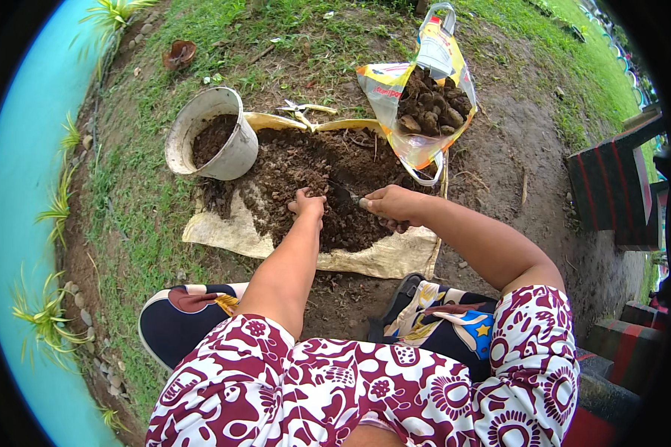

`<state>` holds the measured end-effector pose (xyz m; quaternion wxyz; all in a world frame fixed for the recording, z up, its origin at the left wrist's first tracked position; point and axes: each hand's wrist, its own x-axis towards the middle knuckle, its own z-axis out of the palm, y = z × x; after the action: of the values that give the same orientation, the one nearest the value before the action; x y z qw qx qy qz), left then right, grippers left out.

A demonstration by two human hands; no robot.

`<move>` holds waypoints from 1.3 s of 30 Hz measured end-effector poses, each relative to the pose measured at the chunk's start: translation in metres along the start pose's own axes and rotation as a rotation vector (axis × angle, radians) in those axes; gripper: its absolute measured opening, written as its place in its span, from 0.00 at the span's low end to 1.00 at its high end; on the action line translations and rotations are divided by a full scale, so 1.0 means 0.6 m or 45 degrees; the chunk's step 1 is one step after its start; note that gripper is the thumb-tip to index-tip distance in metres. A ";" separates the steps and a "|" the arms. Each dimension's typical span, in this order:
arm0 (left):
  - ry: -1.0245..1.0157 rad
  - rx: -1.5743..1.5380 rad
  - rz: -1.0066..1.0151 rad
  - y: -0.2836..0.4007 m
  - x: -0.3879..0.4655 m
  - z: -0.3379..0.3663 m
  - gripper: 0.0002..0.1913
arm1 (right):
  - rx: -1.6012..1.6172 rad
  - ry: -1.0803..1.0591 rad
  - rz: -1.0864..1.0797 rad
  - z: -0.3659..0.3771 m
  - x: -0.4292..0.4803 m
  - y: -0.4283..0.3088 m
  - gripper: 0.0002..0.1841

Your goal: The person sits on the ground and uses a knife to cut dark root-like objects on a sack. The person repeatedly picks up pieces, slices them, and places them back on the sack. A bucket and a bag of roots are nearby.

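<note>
A heap of dark, crumbly soil [291, 159] lies spread over a pale woven sack [229, 229] on the ground before me. My right hand [394, 205] grips the handle of a small hand trowel [360, 201], whose blade is partly sunk in the soil. Just left of the trowel, my left hand [308, 205] rests on the heap, fingers spread and slightly curled, with fingertips touching the soil. At the heap's left edge a dirty white plastic pot [237, 153] stands tilted, with soil inside it.
A printed plastic bag [386, 92] holding dark clods sits at the sack's far right corner. Pruning shears [307, 109] lie beyond the sack. A brown husk or shell [179, 55] is on the grass. Dark blocks with red stripes [609, 187] stand right; a turquoise wall [22, 184] runs left.
</note>
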<state>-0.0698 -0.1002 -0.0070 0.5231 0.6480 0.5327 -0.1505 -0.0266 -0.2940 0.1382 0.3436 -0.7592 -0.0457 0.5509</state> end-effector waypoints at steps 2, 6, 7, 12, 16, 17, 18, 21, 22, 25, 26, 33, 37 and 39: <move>0.004 -0.079 0.019 0.006 0.014 -0.005 0.32 | -0.001 -0.004 -0.024 0.001 -0.006 -0.003 0.23; -0.049 -0.143 0.045 0.017 0.023 -0.011 0.32 | -0.131 0.034 -0.063 -0.003 -0.016 -0.012 0.24; -0.015 -0.130 0.097 0.019 0.023 -0.013 0.32 | -0.184 0.038 -0.082 -0.004 -0.019 -0.015 0.25; 0.215 0.219 0.300 0.033 0.019 -0.017 0.29 | -0.412 0.115 -0.131 -0.013 -0.036 -0.038 0.26; 0.077 0.443 0.178 0.050 0.022 -0.037 0.28 | -0.550 0.252 -0.233 -0.027 -0.031 -0.042 0.23; 0.115 0.480 0.135 0.053 0.024 -0.041 0.28 | -0.567 0.292 -0.260 -0.030 -0.022 -0.042 0.23; 0.208 0.356 0.140 0.050 0.022 -0.037 0.27 | -0.584 0.332 -0.287 -0.031 -0.012 -0.040 0.23; 0.333 0.670 0.211 0.037 0.023 -0.035 0.25 | -0.498 0.262 -0.164 -0.036 0.021 -0.030 0.23; 0.225 0.471 0.170 0.033 0.025 -0.037 0.29 | -0.417 0.217 -0.136 -0.031 0.031 -0.025 0.23; 0.163 0.130 0.190 0.020 0.021 -0.021 0.30 | -0.206 0.095 -0.072 -0.001 0.054 -0.017 0.25; 0.055 0.121 0.150 0.024 0.022 -0.018 0.28 | -0.179 0.093 -0.091 0.011 0.058 -0.018 0.25; 0.113 -0.495 0.270 0.022 0.035 -0.021 0.21 | -0.238 0.019 -0.108 0.046 0.027 -0.048 0.28; 0.160 -0.434 0.307 0.010 0.063 -0.023 0.19 | -0.264 0.020 -0.108 0.039 -0.001 -0.058 0.28; 0.301 -0.421 0.234 0.011 0.077 -0.016 0.20 | -0.331 0.032 -0.125 0.034 -0.003 -0.061 0.28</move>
<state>-0.0497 -0.0671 -0.0344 0.5676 0.6123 0.5465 0.0643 -0.0334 -0.2576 0.1572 0.2694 -0.8010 -0.1496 0.5132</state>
